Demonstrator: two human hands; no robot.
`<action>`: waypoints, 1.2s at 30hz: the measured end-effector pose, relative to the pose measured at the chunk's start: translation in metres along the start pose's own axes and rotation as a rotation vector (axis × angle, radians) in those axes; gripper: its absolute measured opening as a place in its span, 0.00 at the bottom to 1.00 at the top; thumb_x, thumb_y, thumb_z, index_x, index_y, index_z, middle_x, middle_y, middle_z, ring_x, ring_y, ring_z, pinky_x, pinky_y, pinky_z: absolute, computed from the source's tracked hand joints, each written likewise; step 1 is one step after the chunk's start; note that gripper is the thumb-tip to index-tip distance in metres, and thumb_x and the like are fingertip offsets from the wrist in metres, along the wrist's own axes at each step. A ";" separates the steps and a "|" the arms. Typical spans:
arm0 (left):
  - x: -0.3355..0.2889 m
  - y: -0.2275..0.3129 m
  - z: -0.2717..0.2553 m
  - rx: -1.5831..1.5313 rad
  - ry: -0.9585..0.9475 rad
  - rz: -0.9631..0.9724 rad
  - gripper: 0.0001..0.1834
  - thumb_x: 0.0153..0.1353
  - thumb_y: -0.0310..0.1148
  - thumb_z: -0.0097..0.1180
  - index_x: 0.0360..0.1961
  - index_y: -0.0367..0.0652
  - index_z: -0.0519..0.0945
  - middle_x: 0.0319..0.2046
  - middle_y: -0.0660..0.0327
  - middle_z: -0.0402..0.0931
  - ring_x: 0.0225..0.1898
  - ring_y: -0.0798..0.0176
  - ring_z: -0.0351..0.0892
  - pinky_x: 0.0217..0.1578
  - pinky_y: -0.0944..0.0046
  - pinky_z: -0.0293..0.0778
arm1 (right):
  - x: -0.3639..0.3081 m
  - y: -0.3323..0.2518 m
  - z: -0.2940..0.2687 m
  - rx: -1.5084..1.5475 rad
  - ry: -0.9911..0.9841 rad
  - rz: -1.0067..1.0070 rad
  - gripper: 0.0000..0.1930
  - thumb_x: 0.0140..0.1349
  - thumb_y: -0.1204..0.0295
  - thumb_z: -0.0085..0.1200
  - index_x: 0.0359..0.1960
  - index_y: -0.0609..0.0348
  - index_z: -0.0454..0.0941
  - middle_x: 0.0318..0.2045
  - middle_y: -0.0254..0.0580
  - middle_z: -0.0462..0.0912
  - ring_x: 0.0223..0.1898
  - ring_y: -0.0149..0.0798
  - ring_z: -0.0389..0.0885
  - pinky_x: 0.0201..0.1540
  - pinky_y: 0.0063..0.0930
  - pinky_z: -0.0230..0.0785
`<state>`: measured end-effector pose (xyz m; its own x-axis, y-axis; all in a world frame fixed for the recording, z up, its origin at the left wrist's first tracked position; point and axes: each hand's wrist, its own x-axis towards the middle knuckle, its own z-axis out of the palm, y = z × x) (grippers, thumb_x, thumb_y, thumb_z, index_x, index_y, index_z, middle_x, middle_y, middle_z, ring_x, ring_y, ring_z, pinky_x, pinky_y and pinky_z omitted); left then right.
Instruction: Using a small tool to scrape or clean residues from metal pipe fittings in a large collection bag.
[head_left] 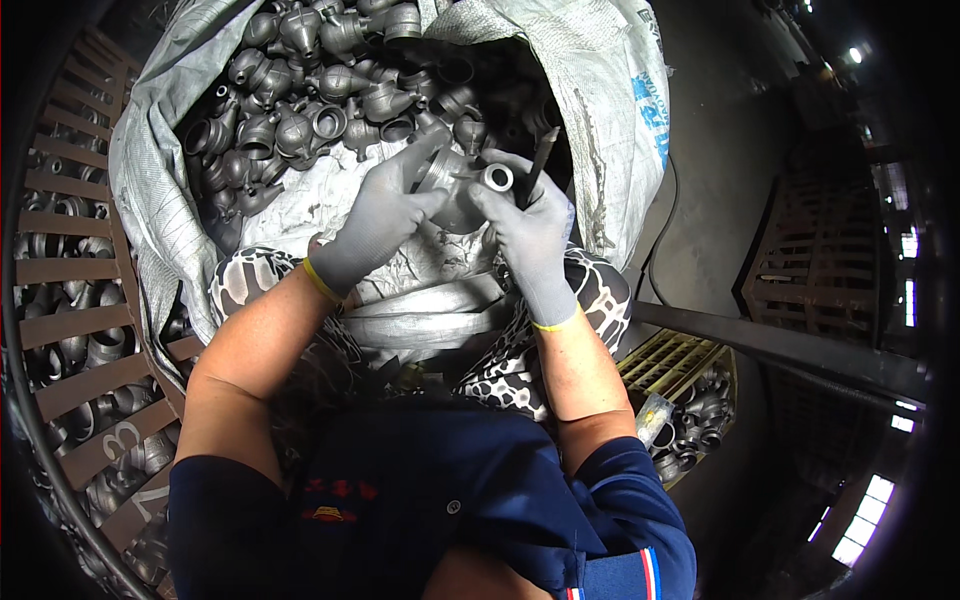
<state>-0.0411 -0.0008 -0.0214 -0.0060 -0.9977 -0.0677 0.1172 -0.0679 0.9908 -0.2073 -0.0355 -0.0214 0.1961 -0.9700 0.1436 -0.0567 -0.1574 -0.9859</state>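
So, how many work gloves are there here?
2: one on the left hand, one on the right hand, both at the gray metal fitting. I see no others.

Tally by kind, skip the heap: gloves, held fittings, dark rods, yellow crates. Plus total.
Gloves: 2 (left glove, right glove)
Held fitting: 1
Dark rod: 1
Yellow crate: 1
Total: 5

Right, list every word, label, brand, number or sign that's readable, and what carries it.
Wording stays uncopied.
White woven sack: large blue print.
Brown metal slatted crate: white painted digits.
Navy cloth shirt: small red lettering, too blurred.
Round grey metal fitting: no readable marking.
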 end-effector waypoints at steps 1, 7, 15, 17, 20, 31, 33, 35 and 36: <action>-0.001 0.001 0.001 0.053 -0.018 0.023 0.36 0.53 0.16 0.50 0.67 0.34 0.60 0.61 0.54 0.67 0.57 0.64 0.70 0.59 0.64 0.65 | 0.001 -0.005 -0.001 0.123 0.011 0.038 0.16 0.52 0.79 0.65 0.44 0.64 0.81 0.36 0.32 0.81 0.37 0.23 0.76 0.43 0.17 0.70; -0.005 0.023 -0.006 0.002 0.146 0.029 0.39 0.49 0.15 0.48 0.67 0.36 0.61 0.61 0.56 0.67 0.56 0.64 0.71 0.55 0.66 0.70 | 0.016 -0.004 -0.024 0.534 0.141 0.115 0.18 0.58 0.78 0.58 0.50 0.72 0.74 0.39 0.39 0.80 0.37 0.26 0.78 0.45 0.17 0.71; 0.006 -0.013 -0.020 -0.579 0.009 -0.322 0.20 0.71 0.38 0.44 0.60 0.40 0.68 0.53 0.56 0.72 0.49 0.61 0.77 0.45 0.56 0.79 | 0.023 0.013 -0.036 0.811 0.095 0.310 0.19 0.63 0.75 0.52 0.55 0.70 0.67 0.40 0.42 0.78 0.18 0.17 0.57 0.19 0.10 0.51; 0.008 -0.007 -0.024 -0.548 0.026 -0.251 0.18 0.71 0.36 0.43 0.58 0.38 0.68 0.51 0.55 0.73 0.49 0.60 0.77 0.45 0.56 0.79 | 0.023 0.009 -0.037 0.798 0.073 0.345 0.20 0.64 0.75 0.51 0.56 0.68 0.67 0.36 0.38 0.77 0.19 0.18 0.57 0.19 0.11 0.52; 0.005 -0.001 -0.030 -0.355 0.151 -0.065 0.20 0.70 0.31 0.44 0.60 0.35 0.66 0.51 0.53 0.74 0.50 0.60 0.78 0.45 0.59 0.79 | 0.022 0.010 -0.038 0.740 0.018 0.378 0.21 0.64 0.76 0.50 0.58 0.68 0.66 0.31 0.33 0.75 0.19 0.18 0.58 0.19 0.12 0.52; 0.001 0.026 -0.036 -0.354 0.232 -0.029 0.20 0.67 0.26 0.47 0.60 0.33 0.66 0.40 0.60 0.78 0.31 0.75 0.75 0.30 0.77 0.73 | 0.011 0.013 -0.016 0.306 0.070 0.366 0.14 0.66 0.64 0.55 0.43 0.64 0.81 0.18 0.23 0.70 0.16 0.17 0.59 0.18 0.13 0.50; 0.007 0.014 -0.043 -0.345 0.247 -0.041 0.19 0.67 0.26 0.47 0.59 0.33 0.68 0.36 0.62 0.77 0.28 0.76 0.74 0.27 0.79 0.71 | 0.010 0.016 -0.013 0.290 0.076 0.363 0.13 0.66 0.64 0.55 0.40 0.63 0.82 0.18 0.23 0.72 0.17 0.16 0.59 0.18 0.14 0.50; 0.009 0.010 -0.047 -0.335 0.263 -0.053 0.18 0.67 0.26 0.48 0.57 0.34 0.70 0.32 0.64 0.77 0.25 0.77 0.73 0.24 0.80 0.69 | 0.010 0.017 -0.009 0.257 0.103 0.332 0.15 0.68 0.62 0.53 0.40 0.62 0.83 0.15 0.23 0.69 0.14 0.16 0.58 0.17 0.14 0.46; 0.010 0.010 -0.048 -0.277 0.266 -0.041 0.17 0.67 0.27 0.48 0.56 0.34 0.71 0.30 0.65 0.76 0.23 0.78 0.72 0.22 0.81 0.68 | 0.008 0.017 -0.009 0.234 0.089 0.329 0.15 0.68 0.61 0.52 0.41 0.62 0.83 0.16 0.22 0.70 0.14 0.16 0.58 0.17 0.14 0.46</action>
<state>0.0076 -0.0112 -0.0182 0.2376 -0.9563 -0.1705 0.3860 -0.0681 0.9200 -0.2156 -0.0479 -0.0360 0.1186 -0.9753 -0.1862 0.1236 0.2006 -0.9719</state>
